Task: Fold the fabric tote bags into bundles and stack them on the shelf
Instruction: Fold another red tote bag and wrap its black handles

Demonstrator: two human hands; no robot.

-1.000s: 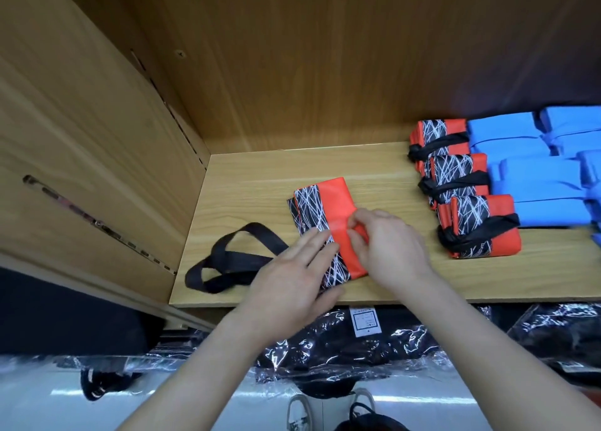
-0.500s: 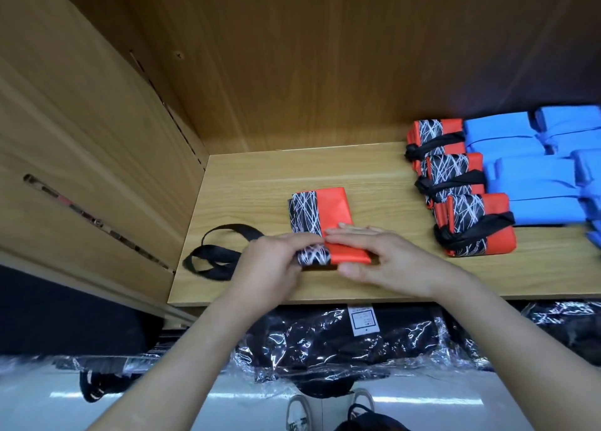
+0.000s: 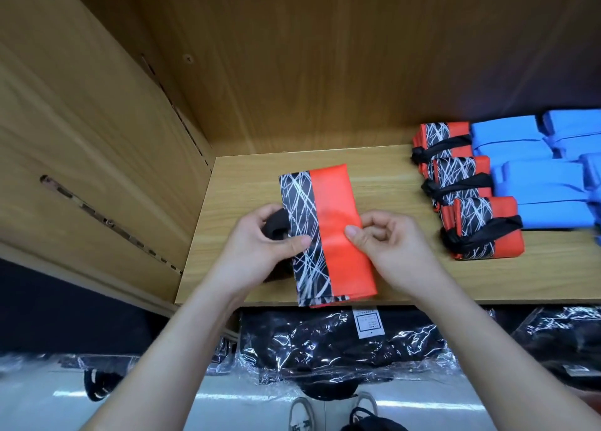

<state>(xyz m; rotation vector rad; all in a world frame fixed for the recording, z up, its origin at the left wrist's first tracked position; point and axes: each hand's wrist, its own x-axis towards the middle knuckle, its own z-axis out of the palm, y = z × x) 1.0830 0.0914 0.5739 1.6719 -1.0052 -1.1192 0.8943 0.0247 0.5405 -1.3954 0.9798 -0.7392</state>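
Observation:
A folded tote bag (image 3: 328, 222), orange with a black-and-white scribble band, is held up over the wooden shelf (image 3: 406, 274). My left hand (image 3: 263, 245) grips its left edge, thumb on the patterned band, with the black handle straps (image 3: 276, 225) bunched in the palm. My right hand (image 3: 387, 245) pinches the orange right edge, thumb on top. On the shelf to the right lie three tied orange bundles (image 3: 471, 199) wrapped in black straps.
Blue folded bundles (image 3: 546, 183) fill the shelf's far right. The cabinet's wooden side wall (image 3: 97, 157) stands on the left, its back panel (image 3: 325, 66) behind. Below the shelf lie black items in clear plastic (image 3: 335, 346). Shoes (image 3: 302, 411) show on the floor.
The folded bag came up off the shelf into both hands and now looks longer. The black straps that trailed on the shelf to the left are gathered in my left hand.

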